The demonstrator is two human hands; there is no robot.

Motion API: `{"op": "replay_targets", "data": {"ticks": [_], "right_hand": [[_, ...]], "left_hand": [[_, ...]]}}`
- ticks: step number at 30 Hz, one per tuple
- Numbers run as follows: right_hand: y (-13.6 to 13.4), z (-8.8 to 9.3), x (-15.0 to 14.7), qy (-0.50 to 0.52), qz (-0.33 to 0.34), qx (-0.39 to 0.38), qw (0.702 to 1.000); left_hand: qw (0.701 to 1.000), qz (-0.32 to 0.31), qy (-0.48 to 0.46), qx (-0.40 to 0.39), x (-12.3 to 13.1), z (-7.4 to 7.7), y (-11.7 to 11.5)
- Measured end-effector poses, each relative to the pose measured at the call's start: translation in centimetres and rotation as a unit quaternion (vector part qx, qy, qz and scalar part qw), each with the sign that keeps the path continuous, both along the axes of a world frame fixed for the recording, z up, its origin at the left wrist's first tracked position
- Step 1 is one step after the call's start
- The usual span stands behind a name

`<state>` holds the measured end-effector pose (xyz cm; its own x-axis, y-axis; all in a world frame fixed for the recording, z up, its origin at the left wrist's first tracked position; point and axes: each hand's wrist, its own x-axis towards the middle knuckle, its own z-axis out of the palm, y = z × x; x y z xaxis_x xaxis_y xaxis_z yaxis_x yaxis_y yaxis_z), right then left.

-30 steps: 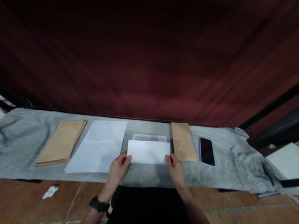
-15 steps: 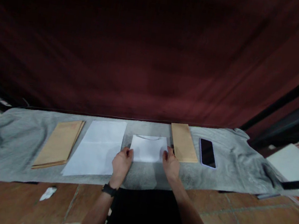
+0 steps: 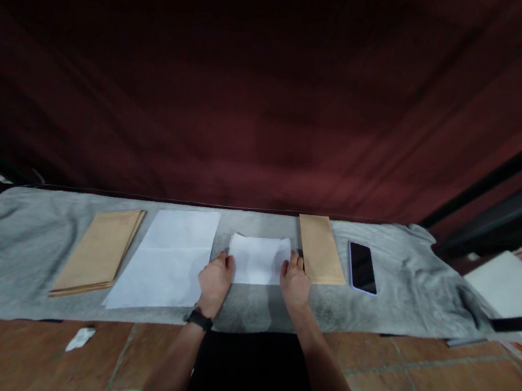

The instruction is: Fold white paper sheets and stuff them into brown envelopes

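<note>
A folded white sheet of paper (image 3: 259, 261) lies on the grey cloth between my hands, its far corners slightly raised. My left hand (image 3: 216, 280), with a dark watch at the wrist, is closed on the paper's left edge. On the opposite edge, my right hand (image 3: 294, 283) grips the paper with bent fingers. Just beyond the right hand lies a brown envelope (image 3: 322, 249). Larger white sheets (image 3: 167, 260) lie flat to the left of my left hand.
A stack of brown envelopes (image 3: 98, 250) rests at the far left. A phone (image 3: 363, 268) lies right of the single envelope. The grey cloth (image 3: 412, 294) covers a narrow bench against a dark red curtain (image 3: 271, 126). A crumpled white scrap (image 3: 80, 339) is on the tiled floor.
The far edge of the folded paper has shifted, and its curved gap no longer shows. Both hands stay at its sides, with the fingers slightly moved.
</note>
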<state>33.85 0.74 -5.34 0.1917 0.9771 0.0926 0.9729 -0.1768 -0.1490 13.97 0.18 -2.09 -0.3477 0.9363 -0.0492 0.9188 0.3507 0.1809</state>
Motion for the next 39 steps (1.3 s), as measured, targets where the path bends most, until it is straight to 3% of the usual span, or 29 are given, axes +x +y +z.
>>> {"op": "replay_targets", "data": {"ticks": [13,18,23,29,32,35,39], "right_hand": [[-2.8,-0.9,-0.8,0.028,0.062,0.048,0.997],[-1.9,-0.5,-1.7,0.052,0.128,0.059,0.989],[-0.4,-1.4,-2.6,0.052,0.195,0.057,0.978],[-0.4,-2.8,-2.6,0.049,0.189,0.029,0.98],[-0.5,-2.9,-2.6,0.049,0.19,0.025,0.98],[-0.5,-2.8,-2.7,0.049,0.188,0.021,0.981],[-0.5,-2.9,-2.8,0.041,0.196,0.016,0.98]], "left_hand": [[0.999,-0.029,0.03,0.019,-0.1,-1.4,0.2],[0.998,-0.042,0.038,0.022,-0.3,-2.0,0.3],[0.998,-0.045,0.042,0.014,-0.3,-1.7,0.4],[0.998,-0.038,0.043,0.006,-0.3,-1.2,0.2],[0.996,-0.04,0.058,0.051,0.2,-1.0,0.3],[0.986,-0.098,0.043,0.125,1.8,-1.2,0.7],[0.957,-0.249,-0.039,0.145,4.8,-2.6,1.5]]}}
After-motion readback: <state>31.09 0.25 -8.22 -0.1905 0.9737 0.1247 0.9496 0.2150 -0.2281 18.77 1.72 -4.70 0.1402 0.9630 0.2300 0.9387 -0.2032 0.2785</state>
